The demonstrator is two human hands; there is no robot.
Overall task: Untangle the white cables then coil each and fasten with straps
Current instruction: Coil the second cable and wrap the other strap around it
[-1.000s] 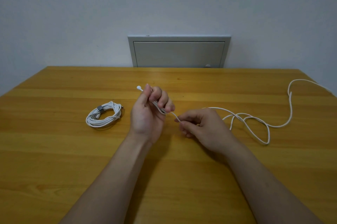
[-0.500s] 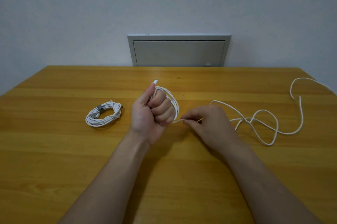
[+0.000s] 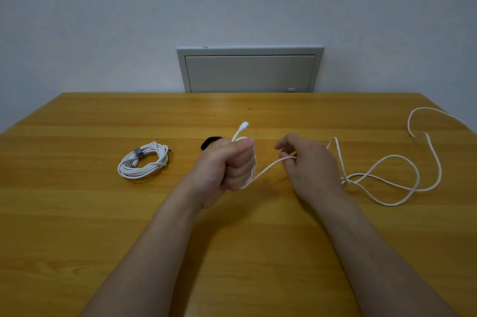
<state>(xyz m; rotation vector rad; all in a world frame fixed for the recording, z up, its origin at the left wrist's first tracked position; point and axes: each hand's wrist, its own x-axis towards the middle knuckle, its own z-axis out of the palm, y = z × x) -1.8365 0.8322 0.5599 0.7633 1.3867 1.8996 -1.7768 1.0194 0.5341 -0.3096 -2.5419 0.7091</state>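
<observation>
A wooden surface (image 3: 77, 213) seen from above, both forearms reaching in. The left hand (image 3: 224, 164) is a fist at the centre, fingers curled around turns of a white cable (image 3: 269, 167), whose plug (image 3: 244, 125) sticks up past the thumb. Just right, the right hand (image 3: 309, 164) pinches the same cable, which trails in loose loops to the far right. A dark strap (image 3: 209, 141) lies behind the fist. At left rests a coiled cable (image 3: 154, 147) bound with a grey strap (image 3: 138, 153).
</observation>
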